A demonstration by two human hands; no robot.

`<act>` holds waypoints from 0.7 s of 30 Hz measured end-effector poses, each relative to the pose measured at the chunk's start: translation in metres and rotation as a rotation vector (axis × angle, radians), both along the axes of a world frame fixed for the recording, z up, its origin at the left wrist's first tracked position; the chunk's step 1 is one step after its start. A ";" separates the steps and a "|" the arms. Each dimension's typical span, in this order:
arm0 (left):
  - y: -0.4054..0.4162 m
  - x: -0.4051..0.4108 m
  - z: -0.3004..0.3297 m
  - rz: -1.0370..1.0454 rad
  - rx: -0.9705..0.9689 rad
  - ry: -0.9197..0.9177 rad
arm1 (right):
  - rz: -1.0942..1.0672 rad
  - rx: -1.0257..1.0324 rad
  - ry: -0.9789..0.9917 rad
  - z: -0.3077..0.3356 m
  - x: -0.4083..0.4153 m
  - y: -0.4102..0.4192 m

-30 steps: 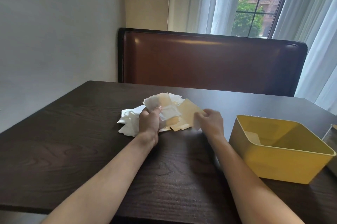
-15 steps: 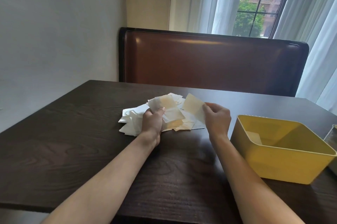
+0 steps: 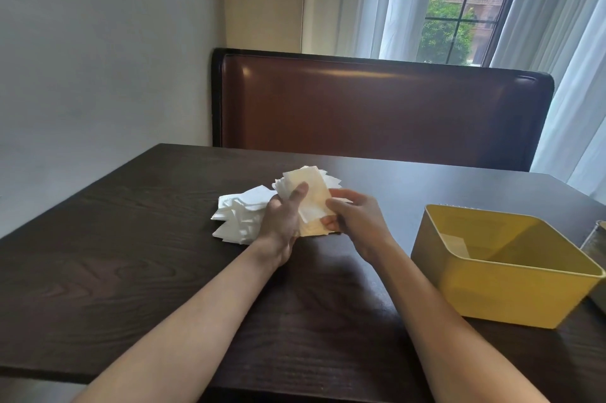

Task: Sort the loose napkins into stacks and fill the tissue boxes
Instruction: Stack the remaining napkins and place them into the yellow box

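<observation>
The right hand (image 3: 355,222), which half a second ago held a single tan napkin up apart from the rest, has brought it across and laid it against the small stack (image 3: 306,202) gripped in the left hand (image 3: 283,215); that stack now shows a tan face on top, so one more napkin looks sorted by colour and the gathering step goes on. The left hand's fingers (image 3: 300,191) curl round the stack with the thumb pressed up its front; the right hand's fingers pinch the stack's edge at 3 o'clock. The stack is held just above the desk (image 3: 131,255), near its middle, tilted toward the camera. It looks thin and soft, tan sheets mixed with white, edges not yet squared. The loose napkins (image 3: 241,217) lie in a ragged white heap on the desk at 9 o'clock of the hands, some hidden behind them. The yellow tissue box (image 3: 505,294) stands open at 4 o'clock, well apart, with one pale sheet inside.
</observation>
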State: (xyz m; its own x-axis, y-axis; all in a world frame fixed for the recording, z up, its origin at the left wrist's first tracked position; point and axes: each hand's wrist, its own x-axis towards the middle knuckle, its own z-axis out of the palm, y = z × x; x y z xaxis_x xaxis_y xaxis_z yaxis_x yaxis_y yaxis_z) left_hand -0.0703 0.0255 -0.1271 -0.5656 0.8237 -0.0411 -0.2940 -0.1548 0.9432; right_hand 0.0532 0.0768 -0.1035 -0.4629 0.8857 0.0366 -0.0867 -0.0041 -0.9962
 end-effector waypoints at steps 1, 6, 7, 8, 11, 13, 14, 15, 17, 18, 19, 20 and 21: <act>0.001 -0.001 -0.001 0.044 -0.022 0.040 | -0.013 0.027 -0.021 0.001 0.001 0.000; 0.002 -0.012 0.001 0.258 0.010 0.033 | -0.258 0.303 -0.318 -0.012 0.005 0.020; 0.002 -0.015 0.003 0.300 0.012 0.026 | -0.273 0.384 -0.446 -0.016 0.006 0.025; 0.002 -0.017 0.003 0.339 0.008 0.019 | -0.261 0.445 -0.561 -0.020 0.008 0.029; 0.003 -0.022 0.002 0.371 0.005 -0.054 | -0.133 0.543 -0.798 -0.026 0.006 0.036; 0.002 -0.022 0.002 0.373 -0.001 -0.085 | -0.065 0.592 -0.890 -0.028 0.003 0.037; 0.003 -0.022 0.002 0.374 -0.003 -0.091 | -0.057 0.615 -0.924 -0.029 0.001 0.037; 0.003 -0.022 0.002 0.377 -0.005 -0.091 | -0.068 0.627 -0.943 -0.030 0.000 0.038; 0.003 -0.023 0.002 0.391 -0.012 -0.080 | -0.115 0.616 -0.927 -0.031 0.000 0.040; 0.003 -0.023 0.002 0.395 -0.010 -0.080 | -0.137 0.603 -0.902 -0.030 0.001 0.040; 0.003 -0.024 0.001 0.396 -0.009 -0.083 | -0.153 0.586 -0.865 -0.030 0.002 0.040; 0.004 -0.024 0.001 0.395 -0.010 -0.086 | -0.167 0.560 -0.812 -0.029 0.004 0.040; 0.004 -0.025 0.000 0.392 -0.010 -0.085 | -0.186 0.528 -0.737 -0.029 0.005 0.040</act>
State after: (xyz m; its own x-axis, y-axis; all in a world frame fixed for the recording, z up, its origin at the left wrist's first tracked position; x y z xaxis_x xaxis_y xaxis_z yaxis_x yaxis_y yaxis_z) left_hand -0.0951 0.0295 -0.1273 -0.8310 0.5456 -0.1082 -0.2915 -0.2616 0.9201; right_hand 0.0586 0.1166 -0.1321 -0.3815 0.9002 0.2098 0.6161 0.4169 -0.6683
